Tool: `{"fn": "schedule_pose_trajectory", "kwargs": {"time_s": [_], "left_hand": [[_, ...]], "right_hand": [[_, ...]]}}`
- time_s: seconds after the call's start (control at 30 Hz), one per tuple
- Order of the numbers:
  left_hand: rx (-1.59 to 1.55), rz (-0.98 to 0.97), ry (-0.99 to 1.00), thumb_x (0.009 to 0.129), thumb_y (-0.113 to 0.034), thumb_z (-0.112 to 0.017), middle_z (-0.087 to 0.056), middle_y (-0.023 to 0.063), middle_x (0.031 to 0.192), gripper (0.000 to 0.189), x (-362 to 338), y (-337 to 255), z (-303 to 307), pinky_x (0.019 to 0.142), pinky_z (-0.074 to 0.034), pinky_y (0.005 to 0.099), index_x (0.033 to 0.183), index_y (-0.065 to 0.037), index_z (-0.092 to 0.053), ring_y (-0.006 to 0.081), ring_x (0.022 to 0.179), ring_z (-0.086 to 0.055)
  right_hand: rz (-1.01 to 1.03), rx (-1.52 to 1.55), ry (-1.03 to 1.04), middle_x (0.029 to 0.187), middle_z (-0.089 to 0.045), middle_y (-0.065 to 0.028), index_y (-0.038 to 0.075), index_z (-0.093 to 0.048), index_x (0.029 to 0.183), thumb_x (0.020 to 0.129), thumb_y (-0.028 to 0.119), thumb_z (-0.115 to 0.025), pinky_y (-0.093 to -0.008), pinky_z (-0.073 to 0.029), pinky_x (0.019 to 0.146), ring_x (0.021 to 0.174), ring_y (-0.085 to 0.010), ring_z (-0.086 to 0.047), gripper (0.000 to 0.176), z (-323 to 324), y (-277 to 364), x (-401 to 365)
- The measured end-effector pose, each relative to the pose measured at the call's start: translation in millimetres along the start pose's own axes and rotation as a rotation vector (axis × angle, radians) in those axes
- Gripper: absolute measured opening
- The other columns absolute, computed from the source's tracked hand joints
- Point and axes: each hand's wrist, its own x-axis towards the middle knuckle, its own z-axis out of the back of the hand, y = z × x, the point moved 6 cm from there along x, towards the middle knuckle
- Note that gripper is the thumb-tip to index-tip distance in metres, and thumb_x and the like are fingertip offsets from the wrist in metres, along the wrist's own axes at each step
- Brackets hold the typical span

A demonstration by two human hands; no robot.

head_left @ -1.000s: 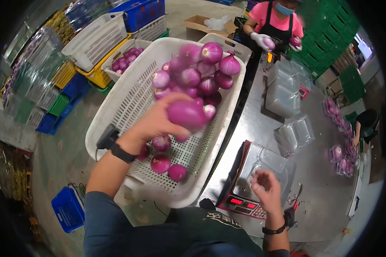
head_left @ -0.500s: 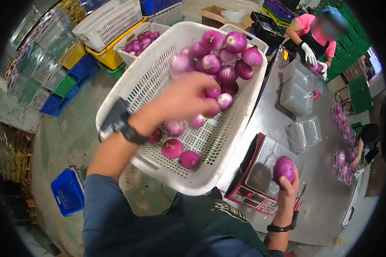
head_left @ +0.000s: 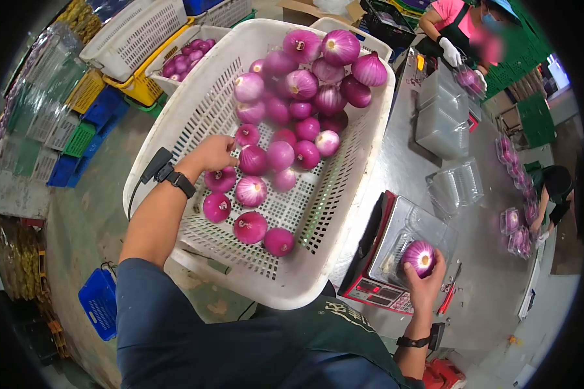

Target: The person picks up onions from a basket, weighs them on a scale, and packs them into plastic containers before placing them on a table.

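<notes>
My left hand (head_left: 213, 153) is inside a white plastic crate (head_left: 150, 144), its loosely bent fingers apart, with nothing seen between them. Its fingertips are right by a small purple onion (head_left: 246, 134) and a larger onion (head_left: 253, 159); another onion (head_left: 221, 179) lies just below the hand. More onions are heaped at the crate's far end, and several lie loose nearer me. My right hand (head_left: 425, 283) grips a purple onion (head_left: 419, 257) over the metal pan of a red digital scale (head_left: 381, 292), the onion's pale root end turned toward me.
Clear plastic boxes (head_left: 442, 126) are stacked beyond the scale, with open ones (head_left: 457, 186) nearer. A red-handled tool (head_left: 446, 299) lies right of the scale. Across the metal table, a gloved person (head_left: 451, 52) holds packed onions; another person (head_left: 551, 201) reaches toward packs at right.
My left hand has drawn back left from the middle of the onions, and loose ones have shifted. My right hand has turned its onion, so the root end shows.
</notes>
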Motion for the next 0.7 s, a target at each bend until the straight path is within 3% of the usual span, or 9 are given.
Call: {"fn": "schedule_pose_trajectory", "kwargs": {"time_s": [0.07, 0.1, 0.27, 0.33, 0.37, 0.47, 0.53, 0.6, 0.7], "left_hand": [[-0.018, 0.019, 0.065, 0.075, -0.025, -0.083, -0.07, 0.0145, 0.089, 0.042, 2.6, 3.6, -9.9, 0.077, -0.054, 0.0382, 0.103, 0.003, -0.067, 0.0256, 0.082, -0.068], [-0.047, 0.023, 0.06, 0.077, -0.024, -0.083, -0.071, 0.0145, 0.093, 0.043, 3.1, 2.3, -10.6, 0.078, -0.054, 0.0382, 0.107, 0.003, -0.067, 0.0252, 0.084, -0.069], [-0.131, -0.074, -0.01, 0.08, -0.023, -0.08, -0.071, 0.0155, 0.093, 0.039, 12.5, -26.9, -4.9, 0.08, -0.055, 0.0391, 0.107, 0.002, -0.067, 0.0277, 0.085, -0.069], [-0.025, -0.214, -0.164, 0.078, -0.025, -0.078, -0.071, 0.0204, 0.092, 0.032, 24.1, -51.3, -3.6, 0.08, -0.054, 0.0461, 0.096, -0.001, -0.068, 0.0382, 0.089, -0.069], [0.023, -0.266, -0.225, 0.078, -0.028, -0.076, -0.071, 0.021, 0.094, 0.034, 28.4, -66.8, -8.3, 0.081, -0.054, 0.0485, 0.098, -0.002, -0.068, 0.0405, 0.092, -0.068], [0.103, -0.432, -0.374, 0.076, -0.033, -0.081, -0.07, 0.0217, 0.092, 0.041, 49.9, -110.6, -44.7, 0.083, -0.054, 0.0487, 0.099, -0.001, -0.067, 0.0399, 0.088, -0.068], [0.223, -0.451, -0.453, 0.071, -0.041, -0.083, -0.068, 0.0196, 0.092, 0.051, 51.1, -140.2, -72.6, 0.083, -0.05, 0.0528, 0.102, -0.005, -0.064, 0.0415, 0.094, -0.064], [0.386, -0.376, -0.384, 0.07, -0.042, -0.082, -0.067, 0.0176, 0.101, 0.056, 64.6, -154.5, -104.5, 0.088, -0.048, 0.0516, 0.109, -0.007, -0.063, 0.0375, 0.099, -0.063], [0.523, -0.262, -0.388, 0.066, -0.05, -0.085, -0.067, 0.0165, 0.099, 0.071, 76.0, -176.5, -125.4, 0.086, -0.046, 0.0509, 0.118, -0.01, -0.057, 0.0357, 0.097, -0.062]], "right_hand": [[-0.082, 0.239, -0.064, 0.139, -0.051, -0.0159, 0.0, -0.048, 0.145, 0.083, 0.018, -0.084, -0.0405, -0.043, 0.109, 0.129, -0.0261, -0.051, 0.074, 10.8, -18.9, -3.0], [-0.097, 0.214, -0.106, 0.135, -0.054, -0.0146, 0.001, -0.051, 0.143, 0.089, 0.015, -0.08, -0.0387, -0.046, 0.105, 0.127, -0.0239, -0.053, 0.063, 22.6, -13.9, -3.3], [-0.133, 0.327, -0.267, 0.128, -0.059, -0.0103, 0.001, -0.057, 0.135, 0.094, 0.008, -0.073, -0.0319, -0.047, 0.097, 0.114, -0.0169, -0.056, 0.046, 53.9, -41.2, -11.9], [-0.191, 0.385, -0.291, 0.123, -0.06, -0.0087, 0.001, -0.058, 0.133, 0.094, 0.006, -0.072, -0.0298, -0.047, 0.096, 0.11, -0.0157, -0.056, 0.042, 60.2, -40.6, -16.4], [-0.197, 0.382, -0.304, 0.123, -0.06, -0.0087, 0.001, -0.058, 0.133, 0.094, 0.006, -0.072, -0.0298, -0.047, 0.096, 0.11, -0.0157, -0.056, 0.042, 61.1, -38.9, -18.3], [-0.244, 0.456, -0.332, 0.118, -0.061, -0.0072, 0.002, -0.06, 0.13, 0.093, 0.004, -0.072, -0.0286, -0.048, 0.094, 0.106, -0.0148, -0.057, 0.039, 60.1, -40.3, -24.9], [-0.135, 0.418, -0.362, 0.113, -0.062, -0.0065, 0.001, -0.06, 0.126, 0.09, 0.003, -0.074, -0.0287, -0.052, 0.086, 0.098, -0.0132, -0.061, 0.039, 61.9, -44.2, -29.4], [-0.159, 0.352, -0.383, 0.108, -0.064, -0.0056, 0.001, -0.061, 0.123, 0.089, 0.003, -0.075, -0.0289, -0.053, 0.083, 0.092, -0.013, -0.062, 0.036, 71.8, -33.1, -36.8], [-0.208, 0.287, -0.471, 0.102, -0.065, -0.0039, 0.002, -0.062, 0.121, 0.089, 0.004, -0.075, -0.0283, -0.053, 0.082, 0.089, -0.0118, -0.062, 0.034, 94.0, -32.4, -50.8]]}}
